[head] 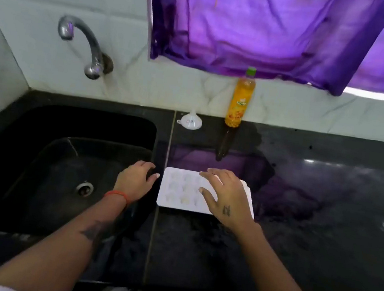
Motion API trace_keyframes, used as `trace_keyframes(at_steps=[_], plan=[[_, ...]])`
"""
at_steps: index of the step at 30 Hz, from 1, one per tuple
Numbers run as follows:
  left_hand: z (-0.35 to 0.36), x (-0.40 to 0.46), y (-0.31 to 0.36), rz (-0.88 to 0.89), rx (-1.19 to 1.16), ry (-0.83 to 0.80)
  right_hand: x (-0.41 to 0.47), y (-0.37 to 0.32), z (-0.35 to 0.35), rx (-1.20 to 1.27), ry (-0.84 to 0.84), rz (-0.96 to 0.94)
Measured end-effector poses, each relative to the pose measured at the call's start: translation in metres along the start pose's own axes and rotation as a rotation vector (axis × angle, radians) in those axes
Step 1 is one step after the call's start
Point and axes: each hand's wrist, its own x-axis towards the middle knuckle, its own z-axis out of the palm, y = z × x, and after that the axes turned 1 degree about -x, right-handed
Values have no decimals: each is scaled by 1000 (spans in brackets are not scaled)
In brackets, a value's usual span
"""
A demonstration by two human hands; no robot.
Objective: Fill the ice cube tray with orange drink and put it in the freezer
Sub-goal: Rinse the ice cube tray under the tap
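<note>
White ice cube tray (181,189) lies flat, long axis left-right; right hand (224,196) spread over it — left hand (135,180) relaxed (just beside).

The right part of the ice cube tray (179,190) is covered by the right hand (224,195), so its cells there cannot be seen. The bottle (240,98) label is blurred and cannot be read. The purple curtain (264,27) is cut off by the top edge.

R hand (225,197) over tray (175,187)
</note>
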Motion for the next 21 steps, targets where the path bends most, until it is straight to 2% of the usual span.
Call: trace_keyframes(at_steps=[4, 8, 11, 15, 21], plan=[[25, -18, 18, -24, -154, 127, -35, 23, 9, 36, 53, 184], [36, -31, 37, -128, -139, 270, -51, 44, 7, -45, 65, 399], [42, -37, 44, -199, -179, 160, -53, 49, 7, -39, 7, 606], [45, -37, 44, -299, -292, 99, -44, 52, 11, 180, -204, 786], [37, -26, 39, -400, -495, 129, -31, 52, 13, 295, -157, 842]])
